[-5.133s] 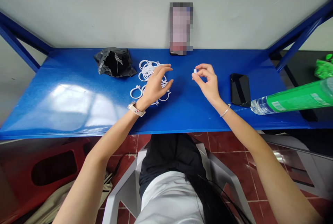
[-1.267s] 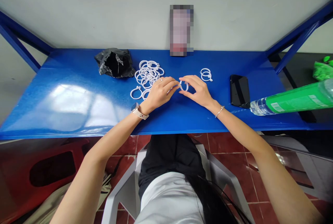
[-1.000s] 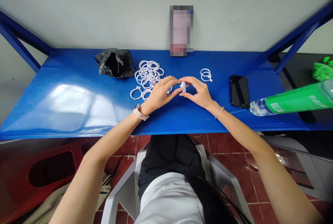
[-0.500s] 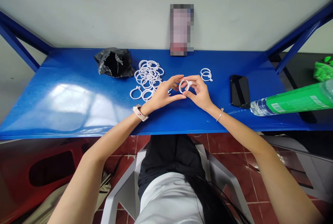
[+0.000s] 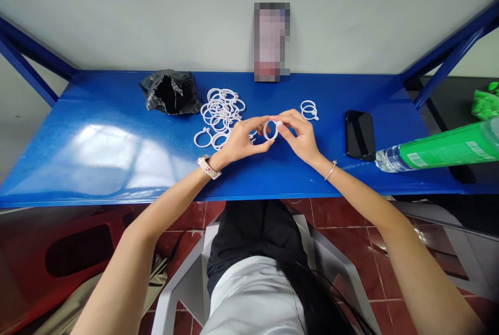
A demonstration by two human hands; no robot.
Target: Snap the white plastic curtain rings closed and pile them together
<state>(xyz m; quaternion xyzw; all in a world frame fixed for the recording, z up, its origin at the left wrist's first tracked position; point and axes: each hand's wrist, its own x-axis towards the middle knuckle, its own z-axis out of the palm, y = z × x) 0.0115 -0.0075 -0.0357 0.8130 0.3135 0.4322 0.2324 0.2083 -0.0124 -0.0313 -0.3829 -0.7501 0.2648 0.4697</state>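
Note:
Between my two hands, above the table, is a white plastic ring (image 5: 265, 130) with a small knob, like a curtain ring. My left hand (image 5: 246, 137) grips the ring's left side between thumb and fingers. My right hand (image 5: 299, 135) pinches it at the knob on its right side. A heap of similar white rings (image 5: 222, 109) lies to the left, partly behind my left hand. Beyond my right hand lie a couple of overlapping white rings (image 5: 309, 110), apart from the heap.
A crumpled black plastic bag (image 5: 171, 93) sits open at the back left of the blue table (image 5: 117, 169). On the right are a black phone (image 5: 359, 135) and a bottle with a green label (image 5: 448, 145). A blurred-out upright object (image 5: 268, 44) leans on the wall.
The ring has shifted slightly left and turned to face me more. My right fingers have closed in on its knob. The heap and the separate rings are unchanged.

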